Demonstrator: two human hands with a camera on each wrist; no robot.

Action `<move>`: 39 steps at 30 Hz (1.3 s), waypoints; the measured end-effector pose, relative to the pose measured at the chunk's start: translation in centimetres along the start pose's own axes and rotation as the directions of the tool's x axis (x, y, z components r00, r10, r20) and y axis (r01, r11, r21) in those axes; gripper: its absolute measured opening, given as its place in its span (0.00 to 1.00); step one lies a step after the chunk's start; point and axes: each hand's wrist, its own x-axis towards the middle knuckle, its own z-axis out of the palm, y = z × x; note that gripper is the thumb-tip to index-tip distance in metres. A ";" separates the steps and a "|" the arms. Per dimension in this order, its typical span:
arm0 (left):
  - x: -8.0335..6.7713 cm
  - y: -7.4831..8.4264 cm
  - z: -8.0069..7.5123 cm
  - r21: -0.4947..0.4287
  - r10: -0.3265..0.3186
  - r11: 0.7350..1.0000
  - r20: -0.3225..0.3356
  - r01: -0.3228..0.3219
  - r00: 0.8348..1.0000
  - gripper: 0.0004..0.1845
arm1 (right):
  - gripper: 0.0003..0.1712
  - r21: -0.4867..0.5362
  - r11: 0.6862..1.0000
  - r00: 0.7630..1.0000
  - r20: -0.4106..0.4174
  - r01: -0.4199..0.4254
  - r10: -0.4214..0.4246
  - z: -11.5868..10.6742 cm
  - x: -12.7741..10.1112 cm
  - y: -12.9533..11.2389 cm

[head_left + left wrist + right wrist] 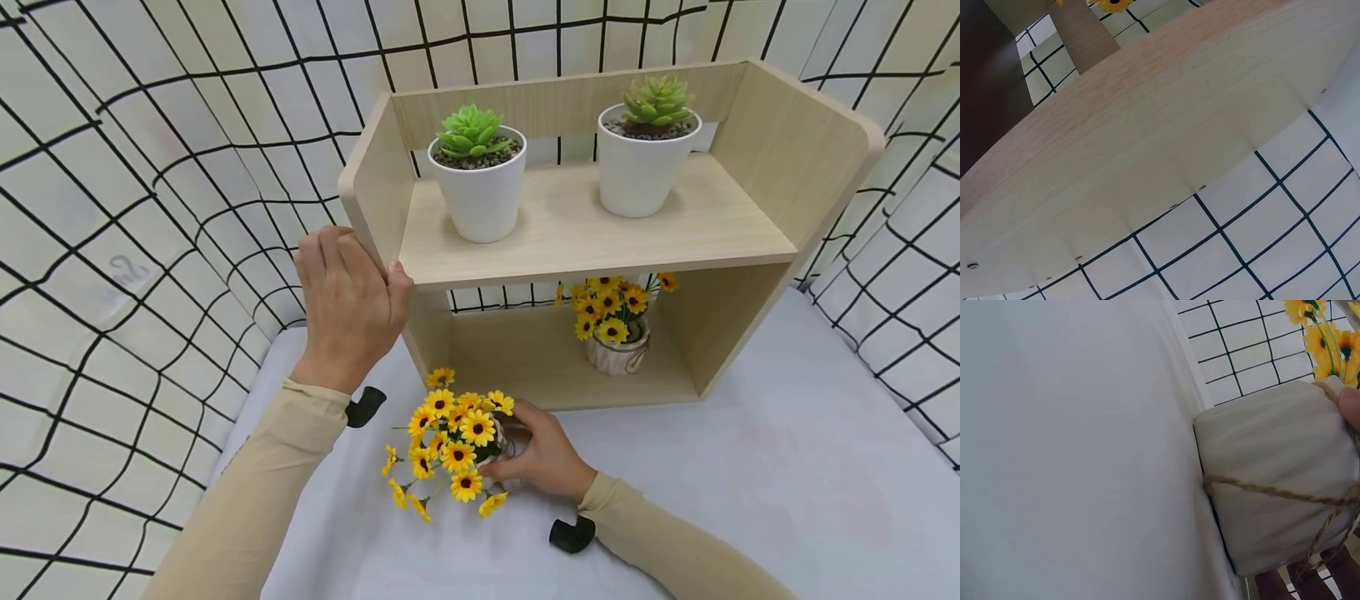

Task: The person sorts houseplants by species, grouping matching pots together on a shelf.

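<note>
A light wooden two-tier shelf (592, 237) stands on the white surface. My left hand (347, 296) grips the front edge of its left side panel, thumb toward the inside. In the left wrist view the wooden panel (1166, 131) fills much of the picture and the hand itself is out of sight. Low in front of the shelf, my right hand (551, 458) holds a pot of yellow flowers (457, 433), the blooms leaning left. The right wrist view shows its pale pot (1279, 456) tied with twine, fingertips (1310, 584) around it.
Two white pots with green succulents (483, 196) (645, 167) stand on the upper tier. Another yellow flower pot (617, 354) sits on the lower tier, toward the right. Black-gridded white walls (150, 208) surround the white cloth-covered surface (810, 467).
</note>
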 end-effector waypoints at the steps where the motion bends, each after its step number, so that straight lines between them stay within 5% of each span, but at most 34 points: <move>1: 0.0 0.0 0.0 0.000 0.002 1.000 -0.001 -0.002 1.000 0.19 | 0.41 0.002 1.000 1.000 -0.006 -0.010 0.010 0.0 -0.1 -0.1; 11: -0.1 -0.1 0.0 0.010 0.005 1.000 0.001 -0.005 1.000 0.19 | 0.42 0.032 0.999 0.999 -0.028 -0.030 0.031 -0.2 -0.8 -0.1; 23: -0.1 -0.1 0.2 0.013 0.010 1.000 -0.015 -0.010 1.000 0.19 | 0.44 0.085 0.995 0.987 -0.147 -0.046 0.058 -2.4 -0.7 -1.0; 31: -0.1 -0.1 0.2 0.010 0.014 1.000 -0.010 -0.014 1.000 0.18 | 0.43 0.118 0.981 0.960 -0.214 -0.157 0.179 -3.6 -0.1 -0.2; 39: -0.1 -0.2 0.1 -0.003 0.006 1.000 -0.014 -0.006 1.000 0.18 | 0.44 0.051 0.992 0.942 -0.312 -0.113 0.123 -4.6 1.4 0.5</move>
